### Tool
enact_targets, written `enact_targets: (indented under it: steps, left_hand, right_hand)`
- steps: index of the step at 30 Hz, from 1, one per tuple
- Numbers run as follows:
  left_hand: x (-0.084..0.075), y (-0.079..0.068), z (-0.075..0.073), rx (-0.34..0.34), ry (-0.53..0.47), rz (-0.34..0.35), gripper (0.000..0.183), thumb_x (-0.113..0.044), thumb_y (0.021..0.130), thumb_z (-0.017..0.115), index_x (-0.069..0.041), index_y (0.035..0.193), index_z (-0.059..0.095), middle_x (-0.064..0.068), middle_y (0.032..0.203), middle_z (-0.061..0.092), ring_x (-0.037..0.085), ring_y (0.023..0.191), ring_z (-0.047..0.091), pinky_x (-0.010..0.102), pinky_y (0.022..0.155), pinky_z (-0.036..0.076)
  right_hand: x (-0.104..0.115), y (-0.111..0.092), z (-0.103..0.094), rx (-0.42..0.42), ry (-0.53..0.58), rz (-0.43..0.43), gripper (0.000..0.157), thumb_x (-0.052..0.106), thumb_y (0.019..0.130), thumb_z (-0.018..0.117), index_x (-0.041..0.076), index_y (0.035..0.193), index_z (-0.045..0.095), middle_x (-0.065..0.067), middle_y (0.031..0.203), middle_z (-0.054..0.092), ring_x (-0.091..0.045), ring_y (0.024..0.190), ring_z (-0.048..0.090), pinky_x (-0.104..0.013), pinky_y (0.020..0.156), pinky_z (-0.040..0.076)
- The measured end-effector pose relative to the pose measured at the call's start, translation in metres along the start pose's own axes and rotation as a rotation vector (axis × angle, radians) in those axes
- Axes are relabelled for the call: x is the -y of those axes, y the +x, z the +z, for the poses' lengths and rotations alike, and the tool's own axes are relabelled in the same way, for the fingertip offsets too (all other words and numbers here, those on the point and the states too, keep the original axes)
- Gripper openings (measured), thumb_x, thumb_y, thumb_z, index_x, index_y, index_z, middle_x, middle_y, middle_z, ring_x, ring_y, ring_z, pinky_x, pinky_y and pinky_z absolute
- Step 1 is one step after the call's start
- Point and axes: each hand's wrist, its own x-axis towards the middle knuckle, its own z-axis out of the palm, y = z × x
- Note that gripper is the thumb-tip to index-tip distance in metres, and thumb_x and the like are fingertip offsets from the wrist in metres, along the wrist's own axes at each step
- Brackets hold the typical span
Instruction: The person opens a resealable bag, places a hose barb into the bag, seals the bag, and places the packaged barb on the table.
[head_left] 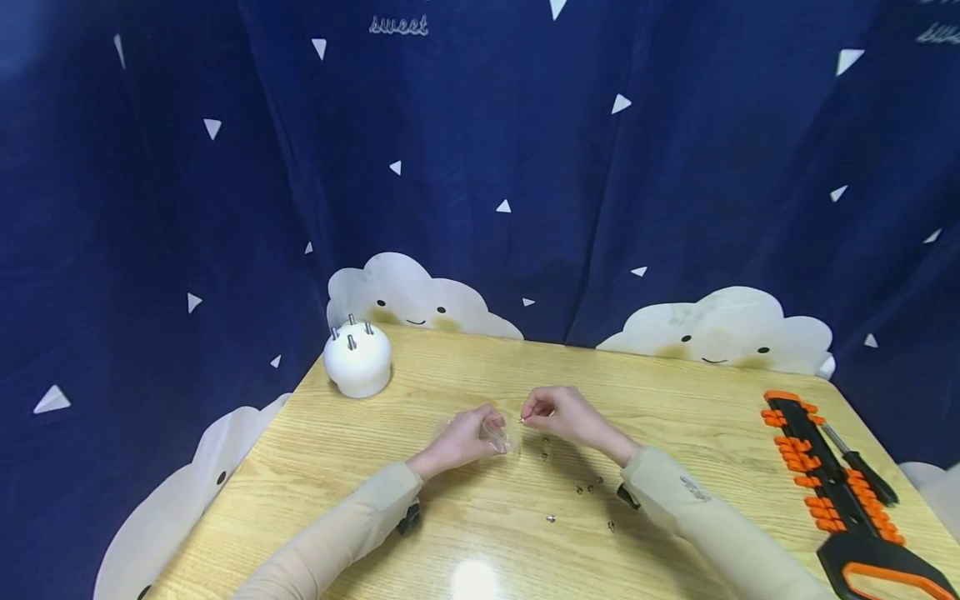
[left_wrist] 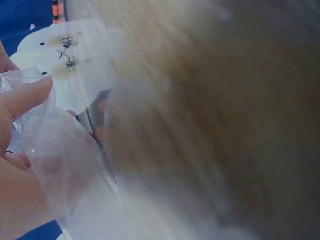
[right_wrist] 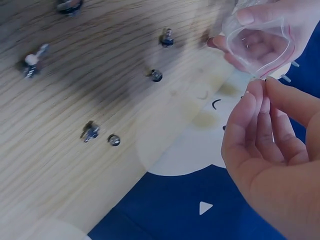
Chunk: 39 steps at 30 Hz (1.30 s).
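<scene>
Over the middle of the wooden tabletop [head_left: 450,375], well in from its left, right and far edges, left hand [head_left: 467,437] holds a clear plastic bag [left_wrist: 75,175], thumb over the film, mouth gaping toward the other side. Right hand [head_left: 562,412] just beside it, fingertips drawn together in a narrow pinch at the bag's lip; small metal piece [head_left: 522,420] between them, mostly hidden. Far edge of wood runs along a dark blue curtain [head_left: 487,125] with white cloud shapes [head_left: 727,333] low down. Broad wood lies between left hand and the left edge, and between right forearm and the right-hand kit. Loose metal screws [head_left: 590,489] lie scattered below right hand and near its sleeve [head_left: 675,487], some close to the black wrist device [head_left: 628,497]. Back left corner: white domed object [head_left: 358,367], four metal pins upright, well apart from both hands. Along the right edge, a black-and-orange rack [head_left: 817,467] takes up a long strip, screwdriver [head_left: 870,479] lying just beside it on the outer side.
</scene>
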Motion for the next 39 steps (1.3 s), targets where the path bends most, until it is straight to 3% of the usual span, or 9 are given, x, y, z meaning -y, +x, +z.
enact_targets:
  steps: [14, 21, 31, 39]
  left_hand:
    - [-0.003, 0.0, -0.001, 0.005, 0.008, -0.022, 0.037, -0.009, 0.082, 0.075, 0.0, 0.114, 0.059, 0.015, 0.11, 0.071, 0.029, 0.103, 0.067, 0.042, 0.093, 0.056]
    - [-0.004, 0.0, 0.0, 0.01, 0.013, -0.018, 0.036, -0.007, 0.082, 0.074, -0.001, 0.113, 0.059, 0.013, 0.108, 0.071, 0.026, 0.1, 0.067, 0.037, 0.088, 0.057]
    - [-0.003, 0.001, 0.001, -0.003, -0.027, 0.006, 0.039, -0.009, 0.081, 0.077, 0.001, 0.115, 0.06, 0.016, 0.115, 0.07, 0.028, 0.103, 0.067, 0.042, 0.093, 0.056]
    - [-0.004, 0.0, 0.001, 0.001, -0.024, -0.014, 0.039, -0.007, 0.081, 0.077, -0.001, 0.115, 0.06, 0.015, 0.114, 0.069, 0.026, 0.102, 0.067, 0.04, 0.093, 0.056]
  right_hand:
    - [0.012, 0.012, 0.012, 0.03, -0.016, -0.053, 0.005, 0.001, 0.083, 0.073, 0.004, 0.085, 0.07, -0.006, 0.08, 0.074, 0.0, 0.072, 0.062, -0.015, 0.066, 0.053]
    - [0.016, 0.016, 0.012, 0.046, -0.016, -0.036, 0.004, 0.004, 0.084, 0.073, 0.002, 0.087, 0.071, -0.005, 0.082, 0.075, 0.002, 0.073, 0.062, -0.015, 0.069, 0.054]
    - [0.007, 0.01, -0.003, -0.023, -0.024, 0.023, 0.004, 0.002, 0.083, 0.073, 0.005, 0.084, 0.07, -0.005, 0.079, 0.074, -0.003, 0.071, 0.062, -0.017, 0.068, 0.053]
    - [-0.018, 0.006, -0.025, -0.06, -0.075, 0.082, 0.004, 0.004, 0.083, 0.073, 0.005, 0.085, 0.07, -0.005, 0.079, 0.073, -0.004, 0.072, 0.062, -0.018, 0.069, 0.052]
